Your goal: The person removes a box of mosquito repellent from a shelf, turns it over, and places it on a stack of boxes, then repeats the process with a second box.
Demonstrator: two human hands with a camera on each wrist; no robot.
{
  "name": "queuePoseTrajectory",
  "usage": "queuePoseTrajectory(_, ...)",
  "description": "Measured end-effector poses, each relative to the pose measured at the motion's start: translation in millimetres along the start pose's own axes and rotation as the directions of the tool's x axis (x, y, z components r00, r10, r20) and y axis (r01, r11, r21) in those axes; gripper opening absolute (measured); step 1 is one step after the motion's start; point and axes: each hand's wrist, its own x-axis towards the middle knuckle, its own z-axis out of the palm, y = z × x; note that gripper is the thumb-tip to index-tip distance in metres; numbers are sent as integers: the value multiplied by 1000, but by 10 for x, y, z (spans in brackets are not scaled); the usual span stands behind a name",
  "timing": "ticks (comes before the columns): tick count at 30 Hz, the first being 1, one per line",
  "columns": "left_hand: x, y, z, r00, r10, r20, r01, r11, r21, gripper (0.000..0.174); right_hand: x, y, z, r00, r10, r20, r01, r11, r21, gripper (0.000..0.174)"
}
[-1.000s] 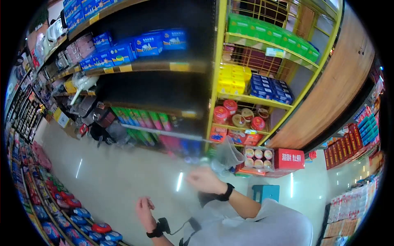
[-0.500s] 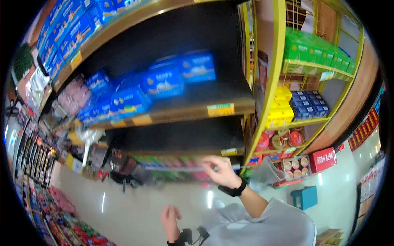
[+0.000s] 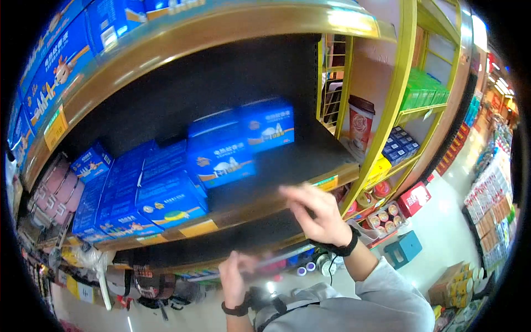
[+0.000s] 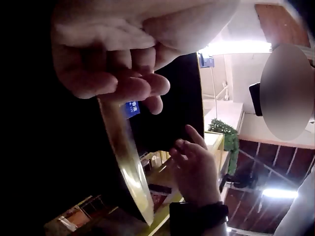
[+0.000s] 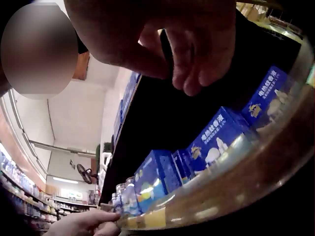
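Observation:
My right hand (image 3: pixel 318 216) hangs in front of the shelf edge, its fingers loosely bent and holding nothing. Lower and to the left is my left hand (image 3: pixel 235 276), also empty; in the left wrist view its fingers (image 4: pixel 130 88) curl loosely. Beyond both hands, blue boxes of mosquito liquid stand on the dark shelf (image 3: pixel 287 171). Two boxes, one at the middle (image 3: pixel 221 152) and one behind it to the right (image 3: pixel 269 124), stand nearest the right hand. A group of blue boxes (image 3: pixel 171 202) sits farther left along the front edge.
Above runs another shelf with big blue boxes (image 3: pixel 61 72). Pink packs (image 3: pixel 58 191) sit at the left end. To the right stands a yellow rack (image 3: pixel 395 99) with green boxes (image 3: pixel 420 91). A teal stool (image 3: pixel 404 249) and a red box (image 3: pixel 414 199) are on the floor side.
The view has moved closer to the shelf, so the blue boxes look larger. Both hands have risen toward the shelf edge, still empty.

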Motion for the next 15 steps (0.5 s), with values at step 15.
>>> queuePoseTrajectory(15, 746, -80, -577, 819, -115, 562, 250, 953, -169, 50, 1131, 269, 880, 937, 341, 80, -303, 903, -303, 67)
